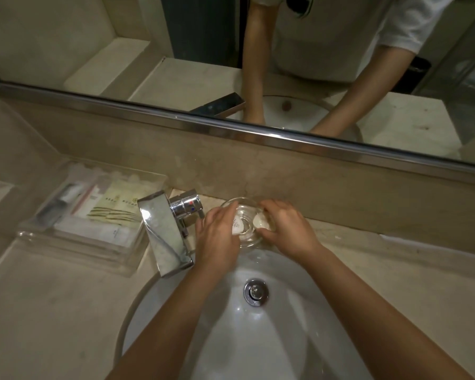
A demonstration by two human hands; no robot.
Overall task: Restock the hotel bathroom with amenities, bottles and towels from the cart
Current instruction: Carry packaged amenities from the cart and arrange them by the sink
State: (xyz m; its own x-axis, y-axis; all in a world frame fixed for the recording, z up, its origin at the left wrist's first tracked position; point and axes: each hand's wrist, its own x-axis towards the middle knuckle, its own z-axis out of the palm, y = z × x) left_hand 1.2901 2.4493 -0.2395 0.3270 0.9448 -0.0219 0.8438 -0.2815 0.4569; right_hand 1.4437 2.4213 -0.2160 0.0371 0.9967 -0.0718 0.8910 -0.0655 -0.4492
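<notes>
Approach the glass dish (247, 235) from the front, over the sink basin (258, 338): the chrome faucet (162, 231) stands just beside it on the left and the stone backsplash (313, 187) rises directly behind. Your left hand (217, 237) and right hand (288, 229), the latter pinching a white piece (259, 222), cover most of the dish opening. Bare counter (395, 272) lies open to the right, while the clear tray (74, 256) of amenities fills the left corner beyond the faucet.

A beige marble countertop (52, 311) holds a white oval sunken basin (272, 338) with a square chrome tap (162, 231); behind, a beige stone upstand (340, 187) meets a chrome-edged wall mirror (121, 50) under dim warm light
</notes>
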